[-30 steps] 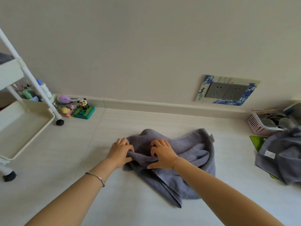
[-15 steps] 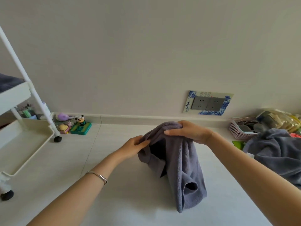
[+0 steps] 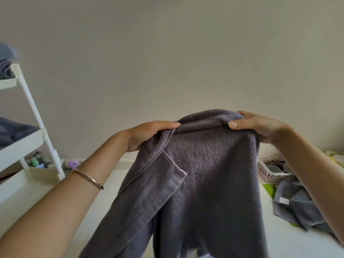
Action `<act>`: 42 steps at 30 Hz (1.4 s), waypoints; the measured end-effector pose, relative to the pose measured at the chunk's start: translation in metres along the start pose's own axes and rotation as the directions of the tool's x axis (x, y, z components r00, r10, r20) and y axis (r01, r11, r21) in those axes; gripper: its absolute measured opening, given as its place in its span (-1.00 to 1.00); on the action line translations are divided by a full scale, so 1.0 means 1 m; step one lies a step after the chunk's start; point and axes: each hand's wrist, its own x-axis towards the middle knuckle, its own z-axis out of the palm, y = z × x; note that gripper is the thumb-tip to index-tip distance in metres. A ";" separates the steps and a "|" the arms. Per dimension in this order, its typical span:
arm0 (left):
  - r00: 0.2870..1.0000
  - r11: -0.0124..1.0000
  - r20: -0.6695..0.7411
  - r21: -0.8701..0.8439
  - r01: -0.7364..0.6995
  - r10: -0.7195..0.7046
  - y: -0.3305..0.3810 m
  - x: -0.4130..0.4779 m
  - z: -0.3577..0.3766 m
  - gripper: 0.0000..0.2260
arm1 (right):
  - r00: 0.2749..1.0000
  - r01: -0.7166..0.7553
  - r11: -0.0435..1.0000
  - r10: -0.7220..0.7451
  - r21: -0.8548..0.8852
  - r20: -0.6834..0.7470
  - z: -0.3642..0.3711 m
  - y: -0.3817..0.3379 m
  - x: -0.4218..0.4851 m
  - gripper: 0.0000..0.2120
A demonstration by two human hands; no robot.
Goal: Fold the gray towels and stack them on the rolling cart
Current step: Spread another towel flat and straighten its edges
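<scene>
The left hand's fingers (image 3: 168,125) are pressed together along the top fold of the towel (image 3: 204,174), pinching it near one end. The right hand's thumb (image 3: 235,125) lies on the near side with the other fingers curled over the far side, so that end is pinched too. Both the left hand (image 3: 147,135) and the right hand (image 3: 260,127) hold the towel up in the air in front of the wall, and it hangs down doubled, with 1 hemmed corner turned out on the left.

The cloth looks thick, soft and limp, probably light enough for 2 hands but with no stiffness of its own. It will likely sag and bunch wherever it is not held. The hemmed corners seem the best places to take hold, so the edges can be lined up.

To the left stands the white cart (image 3: 38,116), with gray folded cloth on its middle shelf (image 3: 13,131) and more on the top one. Small clutter sits on the floor near its foot. To the right lie another gray towel (image 3: 297,207), crumpled, and a pink basket (image 3: 268,171) near the wall. Nothing seems to block the way to the cart.
</scene>
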 end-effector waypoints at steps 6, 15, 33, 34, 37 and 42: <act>0.983 0.968 -0.096 0.182 0.174 -0.159 -0.092 0.044 0.007 -0.72 | 0.933 -0.353 0.926 0.359 -0.133 0.021 0.000 0.091 0.041 -0.29; 0.875 0.899 -0.356 0.165 0.405 -0.329 -0.252 0.083 0.051 -0.73 | 0.861 -0.509 0.801 0.481 -0.317 -0.167 0.021 0.268 0.072 -0.63; 0.963 0.797 -0.149 0.541 0.269 -0.224 -0.235 0.205 0.176 -0.47 | 0.610 -0.735 0.559 0.792 0.384 0.014 -0.022 0.360 -0.012 -0.33; 0.949 0.779 -0.157 0.542 0.314 -0.273 -0.235 0.209 0.174 -0.46 | 0.661 -0.677 0.557 0.747 0.481 0.067 -0.017 0.357 -0.012 -0.34; 0.913 0.777 -0.171 0.481 0.406 -0.371 -0.234 0.216 0.162 -0.40 | 0.773 -0.581 0.543 0.602 0.607 0.201 -0.001 0.350 -0.014 -0.33; 0.879 0.715 -0.032 0.569 0.407 -0.475 -0.245 0.206 0.148 -0.26 | 0.799 -0.571 0.439 0.490 0.693 0.348 0.028 0.348 -0.009 -0.29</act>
